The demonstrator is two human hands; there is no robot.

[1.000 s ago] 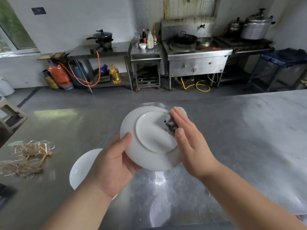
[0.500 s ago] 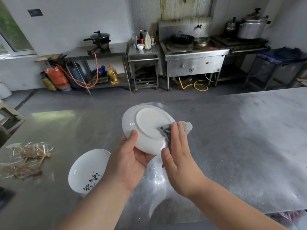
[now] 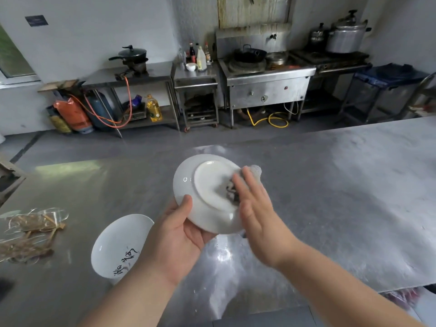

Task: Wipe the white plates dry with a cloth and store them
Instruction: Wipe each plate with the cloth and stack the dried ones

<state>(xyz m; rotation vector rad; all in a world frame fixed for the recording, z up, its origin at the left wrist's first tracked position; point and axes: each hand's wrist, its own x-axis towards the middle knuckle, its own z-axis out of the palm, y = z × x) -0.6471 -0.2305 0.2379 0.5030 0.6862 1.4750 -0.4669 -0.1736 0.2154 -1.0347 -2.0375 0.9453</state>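
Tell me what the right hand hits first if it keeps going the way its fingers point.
The right hand presses the cloth against the plate. Its fingers point away from the person, so it would slide off the plate's far rim, then likely meet only air over the table; depth is unclear.

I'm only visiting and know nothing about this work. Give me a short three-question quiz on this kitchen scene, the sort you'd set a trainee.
1. True or false: the right hand presses the cloth with flat fingers against the underside of the held plate.
2. Which hand has that plate in its grip at the rim? A) the left hand B) the right hand C) neither
3. Fill in: the second white plate, with dark writing inside, lies on the steel ____.

Key: 1 true; 2 A; 3 table.
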